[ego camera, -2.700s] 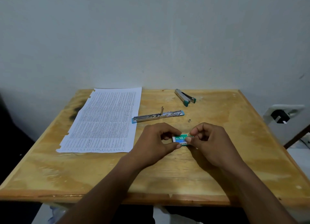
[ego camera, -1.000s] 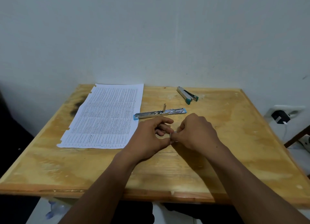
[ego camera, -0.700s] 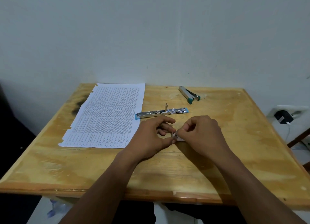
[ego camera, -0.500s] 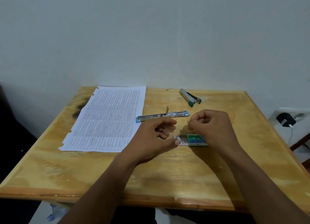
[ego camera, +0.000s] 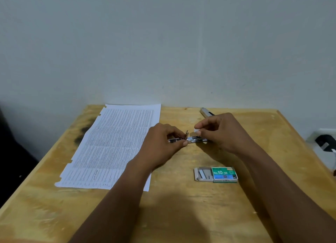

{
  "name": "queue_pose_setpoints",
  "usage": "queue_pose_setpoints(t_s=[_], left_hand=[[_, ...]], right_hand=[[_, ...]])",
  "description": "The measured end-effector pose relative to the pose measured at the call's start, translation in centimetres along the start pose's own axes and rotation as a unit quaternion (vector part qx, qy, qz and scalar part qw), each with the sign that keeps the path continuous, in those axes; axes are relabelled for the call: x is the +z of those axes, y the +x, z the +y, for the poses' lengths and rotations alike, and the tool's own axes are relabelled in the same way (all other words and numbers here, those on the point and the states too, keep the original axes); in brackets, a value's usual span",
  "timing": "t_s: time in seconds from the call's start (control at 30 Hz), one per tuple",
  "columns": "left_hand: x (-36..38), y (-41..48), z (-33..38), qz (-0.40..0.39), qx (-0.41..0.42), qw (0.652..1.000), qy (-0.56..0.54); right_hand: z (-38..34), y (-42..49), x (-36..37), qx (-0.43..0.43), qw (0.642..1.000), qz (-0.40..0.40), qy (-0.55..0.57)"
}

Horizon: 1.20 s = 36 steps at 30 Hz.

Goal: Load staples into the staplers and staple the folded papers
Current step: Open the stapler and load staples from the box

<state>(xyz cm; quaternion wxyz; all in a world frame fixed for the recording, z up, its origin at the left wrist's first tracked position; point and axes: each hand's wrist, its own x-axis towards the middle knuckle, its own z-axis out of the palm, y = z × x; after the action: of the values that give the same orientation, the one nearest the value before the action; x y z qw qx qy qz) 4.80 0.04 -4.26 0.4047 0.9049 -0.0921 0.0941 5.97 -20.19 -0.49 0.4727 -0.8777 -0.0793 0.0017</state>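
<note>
**Both hands at the opened stapler, staple box lying open nearby**

The left hand [ego camera: 160,144] pinches the opened stapler [ego camera: 189,139] between thumb and fingers, holding its long metal rail flat and level near the centre of the wooden table [ego camera: 181,215]. A small upright tab stands up from the rail just beside the left fingertips. The right hand [ego camera: 223,132] is at the rail's other end, at 3 o'clock from the left hand; its thumb and forefinger are pressed together just above the rail on something small and pale, too small to tell what.

The staple box [ego camera: 216,174], green and blue and marked No 10-1M, lies at 5 o'clock from the hands, nearer the front edge. Its inner tray is slid out to the left, showing grey strips of staples.

The printed papers [ego camera: 112,144] lie flat at 9 o'clock from the hands, the left forearm crossing their lower right corner. A second stapler [ego camera: 205,112] sits at 12 o'clock near the wall, mostly hidden behind the right hand
</note>
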Motion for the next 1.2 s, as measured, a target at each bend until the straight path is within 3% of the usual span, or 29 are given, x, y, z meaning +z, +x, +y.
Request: queue_pose_setpoints(t_s=[0.33,0.67,1.2], left_hand=[[-0.4,0.5,-0.6,-0.036,0.021,0.999,0.007],[-0.3,0.5,-0.8,-0.029,0.011,0.999,-0.025],[-0.4,0.5,-0.7,-0.033,0.003,0.999,-0.027]], right_hand=[[1.0,0.9,1.3,-0.113,0.976,-0.041,-0.180],[2.1,0.8,1.4,-0.155,0.976,-0.036,-0.146],[2.3,0.8,1.5,-0.156,0.978,-0.023,-0.137]])
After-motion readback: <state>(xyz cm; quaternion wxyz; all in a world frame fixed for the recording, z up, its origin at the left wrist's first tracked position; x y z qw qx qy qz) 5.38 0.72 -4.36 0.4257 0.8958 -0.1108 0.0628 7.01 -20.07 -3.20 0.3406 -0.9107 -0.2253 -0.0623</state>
